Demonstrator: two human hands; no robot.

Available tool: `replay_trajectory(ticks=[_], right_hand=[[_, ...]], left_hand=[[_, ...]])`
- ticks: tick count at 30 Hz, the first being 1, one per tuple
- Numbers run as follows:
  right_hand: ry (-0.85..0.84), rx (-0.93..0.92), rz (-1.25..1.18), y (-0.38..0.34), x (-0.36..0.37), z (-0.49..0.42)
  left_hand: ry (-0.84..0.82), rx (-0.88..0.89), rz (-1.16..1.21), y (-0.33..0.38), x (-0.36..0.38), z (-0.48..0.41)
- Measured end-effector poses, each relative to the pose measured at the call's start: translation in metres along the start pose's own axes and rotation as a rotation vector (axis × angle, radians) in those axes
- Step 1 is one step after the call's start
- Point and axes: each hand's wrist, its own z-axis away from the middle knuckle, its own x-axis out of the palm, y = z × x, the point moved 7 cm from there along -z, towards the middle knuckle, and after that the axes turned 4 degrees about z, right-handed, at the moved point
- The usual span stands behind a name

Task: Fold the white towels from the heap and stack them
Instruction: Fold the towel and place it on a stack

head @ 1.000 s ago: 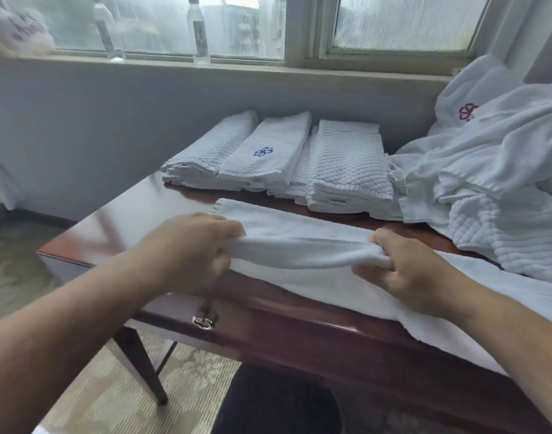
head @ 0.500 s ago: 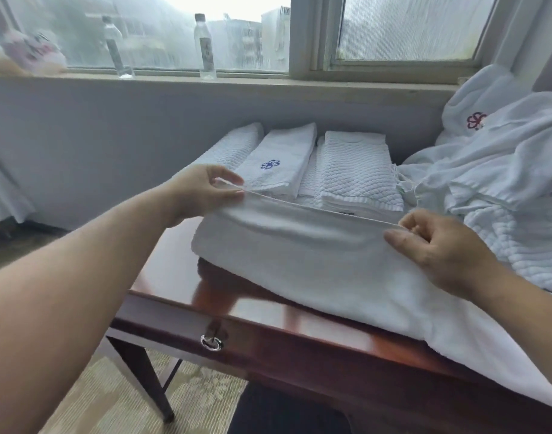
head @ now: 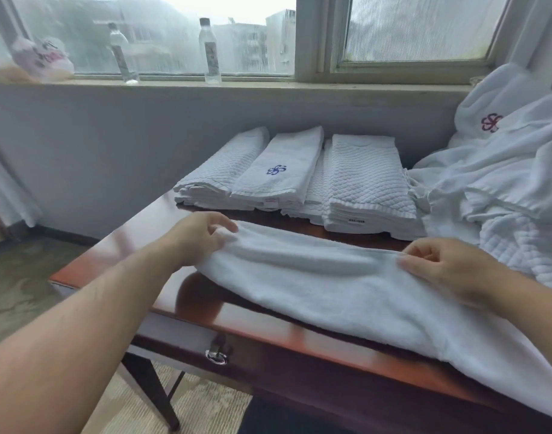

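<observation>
A long white towel [head: 324, 296] lies folded lengthwise across the dark wooden table [head: 118, 249], its right end hanging over the front edge. My left hand [head: 199, 239] pinches the far folded edge at the towel's left end. My right hand [head: 440, 267] pinches the same edge further right, fingers curled over it. Behind the towel, folded white towels [head: 299, 183] sit in rows against the wall, one with a blue emblem. A heap of unfolded white linen [head: 506, 183], with a red emblem, fills the table's right side.
A windowsill behind holds two clear bottles [head: 210, 51] and a pink-and-white bag [head: 43, 59]. The table's front has a drawer with a metal ring pull [head: 216, 355]. Patterned carpet lies to the left and below.
Both hands lifted the towel's near edge, carried it away from me, and have now lowered it onto the far side, so the towel lies folded in half lengthwise.
</observation>
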Motion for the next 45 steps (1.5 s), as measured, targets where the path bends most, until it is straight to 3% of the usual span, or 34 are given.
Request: replay_trajectory(ticks=[4, 10, 13, 16, 21, 24, 28, 30, 33, 36, 37, 41, 45], right_hand=[[0.117, 0.008, 0.158, 0.005, -0.005, -0.001], [-0.002, 0.021, 0.195, 0.017, 0.008, -0.002], [0.132, -0.043, 0.131, 0.016, -0.004, 0.001], [0.25, -0.025, 0.155, 0.02, -0.01, 0.004], [0.167, 0.112, 0.272, 0.03, -0.001, 0.008], [0.019, 0.183, 0.128, 0.033, -0.011, 0.02], [-0.202, 0.244, -0.237, 0.047, -0.025, 0.05], [-0.269, 0.257, -0.138, 0.06, -0.03, 0.054], [-0.172, 0.166, 0.335, 0.068, -0.046, 0.045], [0.16, 0.075, 0.321, 0.064, -0.068, 0.04], [0.201, 0.062, 0.333, 0.065, -0.068, 0.04], [-0.008, 0.18, 0.468, 0.093, -0.046, 0.044], [-0.078, 0.166, 0.268, 0.111, -0.054, 0.06]], left_hand=[[-0.007, 0.002, -0.211, -0.003, 0.007, 0.003], [0.1, -0.014, -0.073, 0.004, 0.009, -0.002], [0.259, 0.047, 0.095, 0.01, 0.001, -0.001], [0.34, 0.089, 0.017, 0.013, 0.004, 0.001], [0.216, -0.062, -0.474, 0.018, 0.031, 0.005], [0.193, 0.156, -0.415, 0.06, 0.057, 0.023], [-0.055, 0.476, -0.264, 0.128, 0.124, 0.061], [-0.154, 0.479, -0.322, 0.137, 0.149, 0.07], [-0.257, 0.404, -0.462, 0.123, 0.165, 0.068], [-0.269, 0.389, -0.491, 0.113, 0.162, 0.065], [-0.268, 0.39, -0.496, 0.111, 0.16, 0.064], [-0.292, 0.355, -0.52, 0.106, 0.152, 0.06], [-0.218, 0.41, -0.432, 0.132, 0.16, 0.062]])
